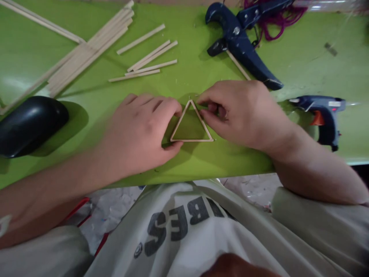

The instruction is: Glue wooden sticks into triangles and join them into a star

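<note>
A small triangle of thin wooden sticks (191,140) lies on the green tabletop between my hands, its apex pointing away from me. My left hand (141,130) is curved around its left side, thumb at the lower left corner and index finger by the upper left edge. On the other side, my right hand (239,115) is closed, with thumb and index fingertips at the upper right edge near the apex. Fine wisps, perhaps glue strands, show at the apex. The left hand's other fingertips are hidden beneath it.
Several short sticks (151,69) lie beyond my left hand, near a bundle of longer sticks (86,52). A black computer mouse (31,125) sits left. At right are a blue glue gun (328,111), a dark-blue handled cutter (245,46) and purple cord (276,23).
</note>
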Demonstrator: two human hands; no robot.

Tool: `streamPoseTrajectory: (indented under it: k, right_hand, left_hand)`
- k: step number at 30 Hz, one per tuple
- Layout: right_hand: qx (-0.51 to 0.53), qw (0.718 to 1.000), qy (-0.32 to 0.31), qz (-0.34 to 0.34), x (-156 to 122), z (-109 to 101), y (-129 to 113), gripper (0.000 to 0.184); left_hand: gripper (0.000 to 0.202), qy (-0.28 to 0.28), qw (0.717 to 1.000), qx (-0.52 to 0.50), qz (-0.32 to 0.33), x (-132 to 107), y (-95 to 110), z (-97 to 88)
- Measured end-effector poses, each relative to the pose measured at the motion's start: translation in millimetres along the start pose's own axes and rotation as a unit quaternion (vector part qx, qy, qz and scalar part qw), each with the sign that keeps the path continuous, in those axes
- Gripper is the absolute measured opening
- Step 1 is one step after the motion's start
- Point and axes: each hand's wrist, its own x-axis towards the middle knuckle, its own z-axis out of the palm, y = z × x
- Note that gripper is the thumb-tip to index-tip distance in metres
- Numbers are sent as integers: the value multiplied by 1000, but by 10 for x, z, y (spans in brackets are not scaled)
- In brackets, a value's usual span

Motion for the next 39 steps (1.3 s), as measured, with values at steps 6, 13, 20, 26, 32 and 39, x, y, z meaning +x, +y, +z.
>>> streamPoseTrajectory:
  k: [6,13,20,26,32,39]
  right_hand:
    - [28,1000,-8,-6,61,-6,20,26]
    - [-31,999,-26,-37,69,16,27,25]
    - [32,998,-6,-47,-19,-74,40,18]
    - [76,993,30,-80,-191,-189,-33,18]
    - [107,992,32,-60,-264,-239,-112,19]
    - [85,996,9,-24,-210,-258,-120,25]
  left_hand:
    - [20,5,1000,-1,7,-4,-27,26]
    - [23,-8,1000,-4,-8,0,-6,-3]
    - [32,1,999,-32,-11,-11,3,5]
    - [40,-5,998,-60,-8,-56,112,-19]
    - [20,-17,996,-84,-9,-14,139,-70]
    - [27,11,996,-94,4,14,77,-86]
